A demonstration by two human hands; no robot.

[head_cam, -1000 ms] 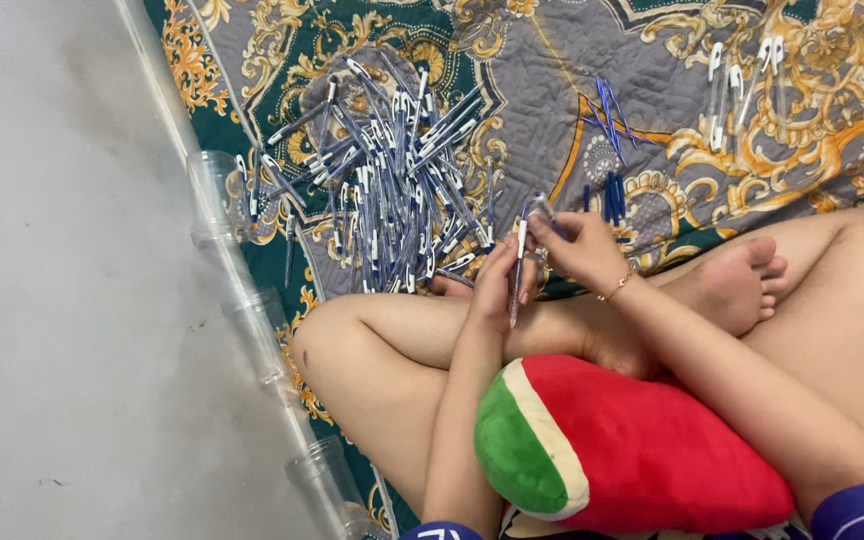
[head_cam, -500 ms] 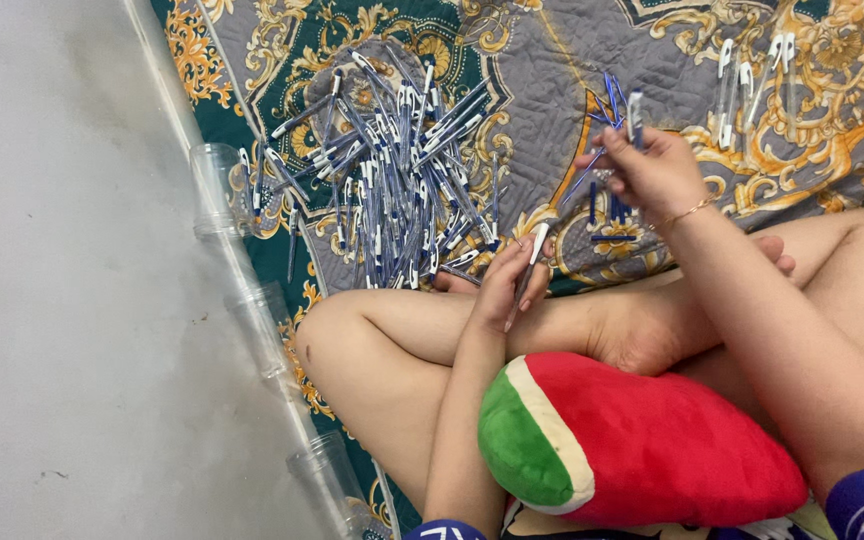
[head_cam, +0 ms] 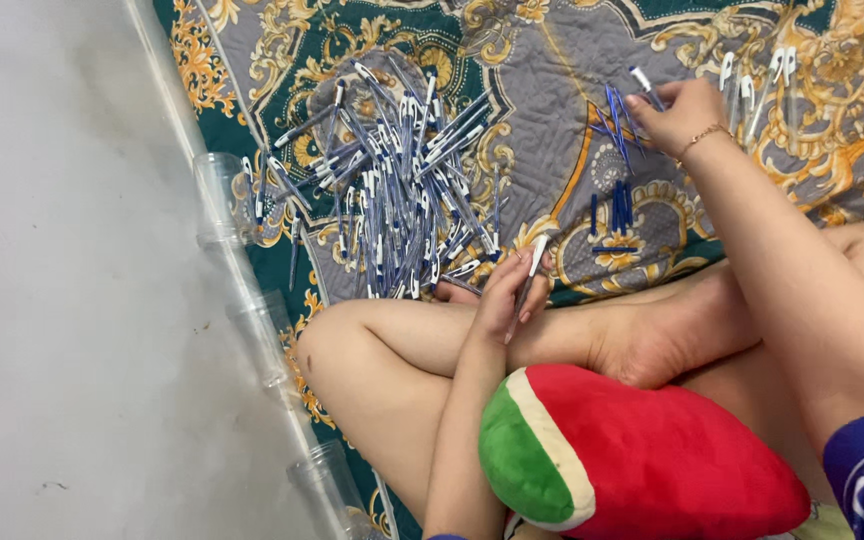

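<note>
Pretty sure I'm looking at someone's home here, floor level. There's a quilted blanket [head_cam: 552,110] with gold and teal swirls spread over a plain grey floor [head_cam: 62,300], and I'm sitting on it cross-legged and barefoot. A watermelon-shaped cushion [head_cam: 642,460] sits in my lap, and clear plastic cups [head_cam: 252,320] line the blanket's left edge.

A heap of pens [head_cam: 402,190] lies on the quilt [head_cam: 542,110], left of the right hand [head_cam: 677,115]. Loose refills [head_cam: 617,205] lie between them. Clear cups [head_cam: 222,195] line the quilt's left edge; the cushion [head_cam: 642,460] sits in the lap
</note>
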